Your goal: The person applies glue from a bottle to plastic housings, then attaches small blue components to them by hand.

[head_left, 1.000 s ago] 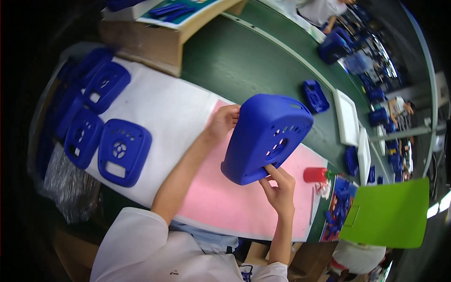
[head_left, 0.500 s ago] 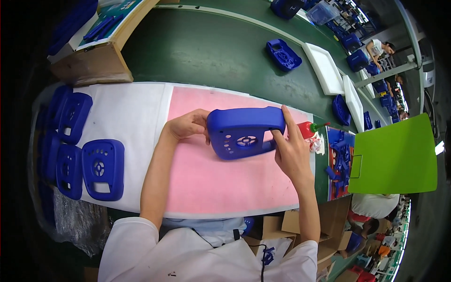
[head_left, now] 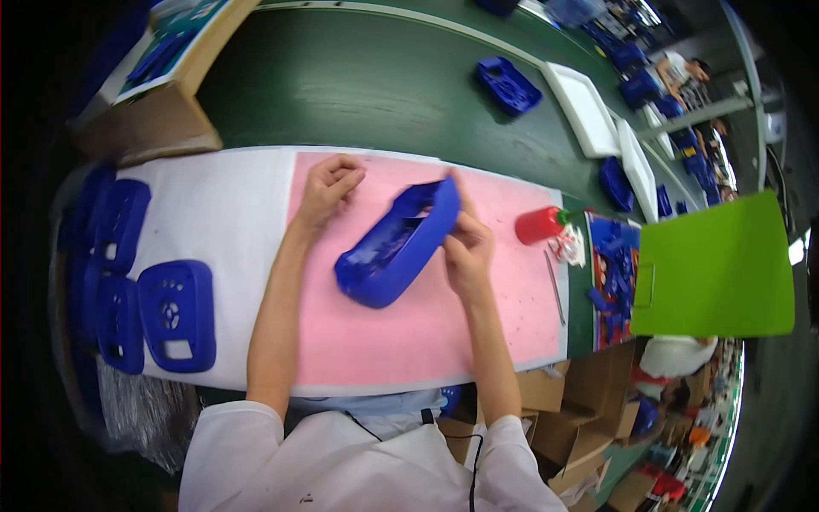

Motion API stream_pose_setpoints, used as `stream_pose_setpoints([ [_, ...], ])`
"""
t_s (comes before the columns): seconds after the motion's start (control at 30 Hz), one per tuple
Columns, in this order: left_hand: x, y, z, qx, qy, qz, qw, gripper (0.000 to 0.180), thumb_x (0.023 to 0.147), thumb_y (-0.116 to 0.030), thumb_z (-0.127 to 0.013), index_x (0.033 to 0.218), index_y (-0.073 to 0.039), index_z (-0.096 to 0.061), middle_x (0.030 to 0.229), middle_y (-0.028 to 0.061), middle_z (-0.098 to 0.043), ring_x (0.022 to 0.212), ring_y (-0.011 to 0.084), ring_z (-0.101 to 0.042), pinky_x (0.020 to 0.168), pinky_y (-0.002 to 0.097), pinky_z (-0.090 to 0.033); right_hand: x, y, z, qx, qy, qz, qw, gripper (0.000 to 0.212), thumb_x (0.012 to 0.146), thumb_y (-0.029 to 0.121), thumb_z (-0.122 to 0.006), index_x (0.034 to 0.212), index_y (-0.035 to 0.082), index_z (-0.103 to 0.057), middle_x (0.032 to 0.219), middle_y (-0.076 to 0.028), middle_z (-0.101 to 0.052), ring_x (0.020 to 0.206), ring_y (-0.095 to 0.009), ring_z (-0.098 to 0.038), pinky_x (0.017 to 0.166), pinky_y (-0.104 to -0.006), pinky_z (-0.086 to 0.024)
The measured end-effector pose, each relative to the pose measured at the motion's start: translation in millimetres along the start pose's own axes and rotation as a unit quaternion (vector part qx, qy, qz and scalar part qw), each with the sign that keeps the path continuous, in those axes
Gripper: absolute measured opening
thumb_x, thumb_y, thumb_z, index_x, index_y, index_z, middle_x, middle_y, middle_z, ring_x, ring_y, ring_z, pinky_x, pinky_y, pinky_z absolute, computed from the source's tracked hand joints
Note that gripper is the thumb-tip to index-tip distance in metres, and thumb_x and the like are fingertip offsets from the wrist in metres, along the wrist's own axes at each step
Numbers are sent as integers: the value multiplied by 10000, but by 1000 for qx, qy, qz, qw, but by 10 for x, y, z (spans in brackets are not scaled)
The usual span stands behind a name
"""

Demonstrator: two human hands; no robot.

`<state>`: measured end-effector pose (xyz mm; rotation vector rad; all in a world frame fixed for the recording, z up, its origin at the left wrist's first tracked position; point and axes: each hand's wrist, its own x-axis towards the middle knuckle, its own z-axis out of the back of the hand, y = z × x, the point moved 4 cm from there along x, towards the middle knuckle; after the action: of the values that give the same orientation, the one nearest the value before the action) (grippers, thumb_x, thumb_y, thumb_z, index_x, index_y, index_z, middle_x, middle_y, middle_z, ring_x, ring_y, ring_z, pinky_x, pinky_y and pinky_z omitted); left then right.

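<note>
A blue plastic housing (head_left: 401, 243), hollow side partly showing, is tilted above the pink mat (head_left: 375, 358). My right hand (head_left: 469, 252) grips it by its right end, with some fingers hidden behind it. Apart from the housing, to its upper left, is my left hand (head_left: 328, 192). Its fingers curl in toward the thumb, and I see nothing held in them. Further left, a similar blue housing (head_left: 198, 316) with round holes and a window lies on the white sheet (head_left: 222, 205).
More blue housings (head_left: 122, 224) crowd the left edge. On the right are a red bottle (head_left: 537, 224), a thin metal tool (head_left: 554, 288), small blue parts (head_left: 616, 277) and a green panel (head_left: 708, 264). White trays (head_left: 584, 111) and another housing (head_left: 509, 85) sit further back.
My left hand has let go of the housing and moved up and left. The right hand has drawn left, turning the housing so its hollow side shows. The red bottle is now uncovered.
</note>
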<state>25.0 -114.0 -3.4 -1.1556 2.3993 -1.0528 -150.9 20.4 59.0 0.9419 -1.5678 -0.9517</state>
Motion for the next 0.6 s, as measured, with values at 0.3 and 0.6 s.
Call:
stream_pose_setpoints([
  [0.3, -3, 69, -94, 506, -41, -75, 859, 207, 778, -14, -681, 984, -1, -662, 921, 66, -677, 784, 97, -599, 642, 211, -463, -116, -493, 190, 101, -72, -231, 965, 239, 862, 59, -515, 1018, -81, -630, 1204, -80, -587, 850, -86, -593, 716, -211, -501],
  [0.6, 43, 94, -17, 395, -95, -80, 910, 155, 826, 15, -657, 980, 17, -645, 938, 80, -675, 856, 120, -636, 748, 221, -515, -426, -311, 1170, 488, -333, -197, 783, 525, 864, 302, -560, 1209, -81, -462, 1168, -183, -555, 1136, -316, -533, 941, -410, -482],
])
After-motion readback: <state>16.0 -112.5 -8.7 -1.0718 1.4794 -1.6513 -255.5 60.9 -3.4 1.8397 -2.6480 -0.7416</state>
